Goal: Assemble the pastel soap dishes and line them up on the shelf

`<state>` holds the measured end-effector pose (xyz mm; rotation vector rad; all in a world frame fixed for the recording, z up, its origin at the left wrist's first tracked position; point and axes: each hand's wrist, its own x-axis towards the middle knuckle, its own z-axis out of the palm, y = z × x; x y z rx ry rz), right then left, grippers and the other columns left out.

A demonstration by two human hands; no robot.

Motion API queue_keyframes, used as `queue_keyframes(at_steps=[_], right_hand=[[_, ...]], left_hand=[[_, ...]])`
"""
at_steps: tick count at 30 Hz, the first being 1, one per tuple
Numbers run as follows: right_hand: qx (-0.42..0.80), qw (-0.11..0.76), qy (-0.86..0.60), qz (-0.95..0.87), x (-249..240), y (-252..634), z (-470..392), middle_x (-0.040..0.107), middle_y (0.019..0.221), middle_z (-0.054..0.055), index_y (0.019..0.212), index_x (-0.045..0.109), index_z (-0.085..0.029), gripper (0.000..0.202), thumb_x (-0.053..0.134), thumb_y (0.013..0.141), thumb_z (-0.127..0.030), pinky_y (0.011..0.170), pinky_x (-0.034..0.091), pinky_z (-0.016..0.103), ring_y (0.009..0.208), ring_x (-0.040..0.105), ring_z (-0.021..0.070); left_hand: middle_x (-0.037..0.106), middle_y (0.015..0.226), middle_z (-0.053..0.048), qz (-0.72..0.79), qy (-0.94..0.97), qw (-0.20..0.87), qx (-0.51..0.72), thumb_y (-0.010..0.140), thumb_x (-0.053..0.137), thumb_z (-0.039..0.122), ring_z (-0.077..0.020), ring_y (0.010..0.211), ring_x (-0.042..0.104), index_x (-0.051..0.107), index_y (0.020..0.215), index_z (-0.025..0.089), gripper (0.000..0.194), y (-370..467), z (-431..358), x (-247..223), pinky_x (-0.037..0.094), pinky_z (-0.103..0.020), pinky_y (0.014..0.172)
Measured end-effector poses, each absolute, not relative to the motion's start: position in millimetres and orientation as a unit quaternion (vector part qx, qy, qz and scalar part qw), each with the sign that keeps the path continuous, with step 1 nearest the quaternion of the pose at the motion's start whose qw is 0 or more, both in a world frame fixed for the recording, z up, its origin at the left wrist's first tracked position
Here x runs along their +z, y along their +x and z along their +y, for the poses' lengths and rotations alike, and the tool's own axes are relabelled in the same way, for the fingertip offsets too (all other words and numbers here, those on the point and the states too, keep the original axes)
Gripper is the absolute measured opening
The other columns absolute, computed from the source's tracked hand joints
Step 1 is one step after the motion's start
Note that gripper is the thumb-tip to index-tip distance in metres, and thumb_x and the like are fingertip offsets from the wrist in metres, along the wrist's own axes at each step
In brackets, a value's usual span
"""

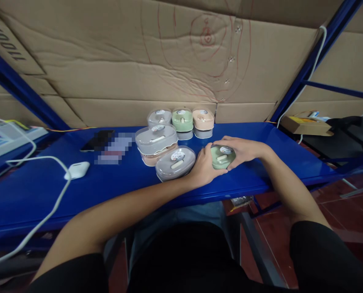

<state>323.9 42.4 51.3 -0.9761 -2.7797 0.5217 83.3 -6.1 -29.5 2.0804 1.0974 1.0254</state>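
Note:
A small green box with a clear lid (220, 158) is between my two hands near the front of the blue table. My left hand (204, 167) is wrapped round its left side. From the right, my right hand (236, 149) grips the other side. Just left of my left hand lies a larger grey box with a clear lid (175, 163). Behind that, another large grey box (157, 139) sits on a pinkish one (157, 156). At the back stand small lidded boxes in grey (159, 117), green (182, 120) and peach (203, 119), the last two stacked on grey ones.
On the blue table (114, 183) lie a white earbud case (78, 170), a white cable (57, 199) and a dark phone (97, 141) beside a blurred patch. Cardboard (123, 73) walls the back. Blue posts (303, 89) flank it, with a yellow carton (306, 125) at right.

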Motion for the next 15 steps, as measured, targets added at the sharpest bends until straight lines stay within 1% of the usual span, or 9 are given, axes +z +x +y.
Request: queue_keyframes(at_steps=[3,5,7,9,12,14,15], right_hand=[[0.193,0.071,-0.318,-0.926,52,323,45,0.072,0.141,0.008,0.168,0.057,-0.032,0.115,0.102,0.067,-0.063,0.118,0.053,0.053,0.129,0.065,0.0373],[0.205,0.064,-0.326,-0.921,52,323,47,0.072,0.145,0.008,0.168,0.057,-0.032,0.118,0.103,0.064,-0.065,0.122,0.051,0.055,0.134,0.064,0.0389],[0.207,0.059,-0.337,-0.917,51,326,51,0.071,0.148,0.008,0.168,0.056,-0.033,0.119,0.103,0.063,-0.065,0.124,0.049,0.056,0.136,0.063,0.0397],[0.202,0.058,-0.352,-0.912,49,331,54,0.069,0.152,0.010,0.169,0.055,-0.032,0.120,0.102,0.064,-0.065,0.124,0.049,0.057,0.137,0.063,0.0403],[0.193,0.060,-0.382,-0.902,45,341,61,0.065,0.159,0.012,0.173,0.050,-0.030,0.124,0.101,0.065,-0.064,0.126,0.048,0.060,0.141,0.062,0.0409],[0.185,0.065,-0.402,-0.894,43,348,65,0.064,0.161,0.013,0.174,0.048,-0.030,0.127,0.102,0.064,-0.064,0.127,0.047,0.061,0.143,0.061,0.0419],[0.180,0.067,-0.414,-0.890,42,351,68,0.064,0.161,0.013,0.174,0.048,-0.030,0.128,0.102,0.063,-0.064,0.128,0.046,0.062,0.145,0.060,0.0428]], left_hand=[[0.061,0.153,-0.027,0.411,0.783,0.269,0.380,0.070,0.106,0.037,-0.0505,0.149,0.060,0.038,0.163,0.016,0.118,84,-6,-31,0.050,-0.072,0.124],[0.057,0.156,-0.026,0.401,0.794,0.237,0.390,0.073,0.104,0.034,-0.0504,0.152,0.057,0.034,0.166,0.018,0.117,84,-9,-32,0.049,-0.073,0.126],[0.051,0.164,-0.028,0.376,0.816,0.173,0.403,0.081,0.099,0.032,-0.0502,0.159,0.051,0.031,0.169,0.018,0.113,84,-17,-30,0.046,-0.072,0.130],[0.043,0.171,-0.029,0.335,0.845,0.094,0.407,0.088,0.092,0.029,-0.0502,0.165,0.044,0.029,0.171,0.017,0.104,82,-31,-24,0.043,-0.071,0.134],[0.042,0.175,-0.030,0.272,0.881,0.018,0.385,0.097,0.082,0.030,-0.0506,0.169,0.038,0.034,0.170,0.016,0.089,72,-56,-10,0.041,-0.071,0.135],[0.044,0.175,-0.028,0.258,0.889,-0.008,0.378,0.100,0.078,0.031,-0.0490,0.169,0.040,0.039,0.168,0.017,0.080,57,-69,2,0.040,-0.071,0.136],[0.046,0.175,-0.027,0.269,0.884,-0.014,0.382,0.099,0.079,0.034,-0.0491,0.168,0.040,0.043,0.166,0.018,0.078,47,-72,8,0.037,-0.071,0.137]])
